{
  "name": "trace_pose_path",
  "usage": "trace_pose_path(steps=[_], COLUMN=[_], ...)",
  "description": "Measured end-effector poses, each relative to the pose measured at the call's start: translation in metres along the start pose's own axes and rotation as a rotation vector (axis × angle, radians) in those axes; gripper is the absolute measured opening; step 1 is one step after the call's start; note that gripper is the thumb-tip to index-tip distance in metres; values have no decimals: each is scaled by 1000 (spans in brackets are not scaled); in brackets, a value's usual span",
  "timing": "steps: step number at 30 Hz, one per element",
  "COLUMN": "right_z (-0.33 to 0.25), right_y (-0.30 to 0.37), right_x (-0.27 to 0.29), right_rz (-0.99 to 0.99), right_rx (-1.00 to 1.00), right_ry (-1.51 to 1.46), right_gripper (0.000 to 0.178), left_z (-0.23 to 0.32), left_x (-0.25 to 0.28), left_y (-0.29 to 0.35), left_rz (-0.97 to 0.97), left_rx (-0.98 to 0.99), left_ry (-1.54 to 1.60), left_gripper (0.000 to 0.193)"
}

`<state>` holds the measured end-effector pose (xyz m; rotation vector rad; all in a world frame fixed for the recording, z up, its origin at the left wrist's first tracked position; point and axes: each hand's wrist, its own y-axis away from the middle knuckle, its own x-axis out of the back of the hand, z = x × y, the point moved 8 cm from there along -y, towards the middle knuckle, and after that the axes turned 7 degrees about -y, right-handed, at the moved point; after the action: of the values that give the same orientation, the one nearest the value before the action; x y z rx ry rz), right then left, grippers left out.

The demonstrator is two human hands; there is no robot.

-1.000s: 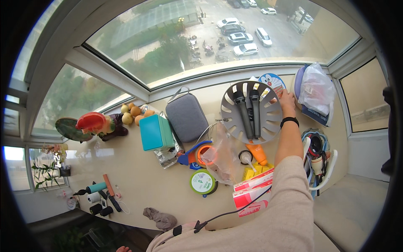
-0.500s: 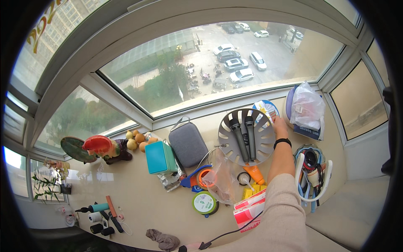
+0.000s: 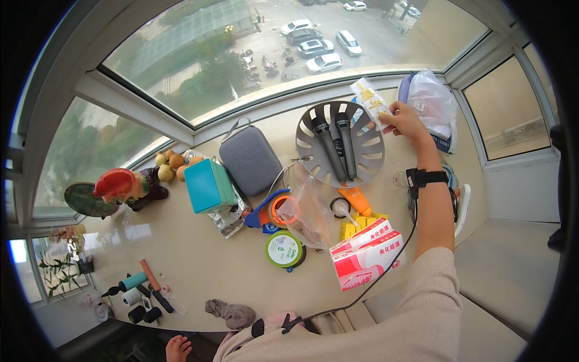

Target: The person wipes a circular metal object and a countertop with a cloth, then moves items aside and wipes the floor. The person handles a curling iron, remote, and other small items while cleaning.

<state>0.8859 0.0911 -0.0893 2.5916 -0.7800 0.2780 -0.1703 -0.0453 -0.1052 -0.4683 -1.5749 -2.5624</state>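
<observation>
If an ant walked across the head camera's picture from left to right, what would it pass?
Plant → left hand → teal box → green tub → microphones → packet → right hand → white bag. The right hand holds the packet.

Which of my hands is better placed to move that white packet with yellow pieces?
Probably your right hand: it pinches the white packet by the gray slotted bowl, while your left hand is down at the lower edge, well away.
</observation>
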Motion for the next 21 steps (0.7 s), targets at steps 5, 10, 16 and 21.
trace_pose_path(steps=[5,10,16,21], right_z=[21,45,74,134], right_y=[73,76,-14,-19], right_x=[-119,-133,17,11], right_rz=[-199,-454,256,159], right_rx=[-272,-240,-292,-432], right_ry=[-85,643,985,1075], right_gripper=[31,43,37,37], left_z=[5,-17,-47,-50], left_x=[-8,1,22,24], left_y=[-4,0,22,31], left_rz=[-79,-80,-14,81], left_rx=[-73,-60,-10,25], left_ry=[-11,31,48,40], left_gripper=[33,37,40,42])
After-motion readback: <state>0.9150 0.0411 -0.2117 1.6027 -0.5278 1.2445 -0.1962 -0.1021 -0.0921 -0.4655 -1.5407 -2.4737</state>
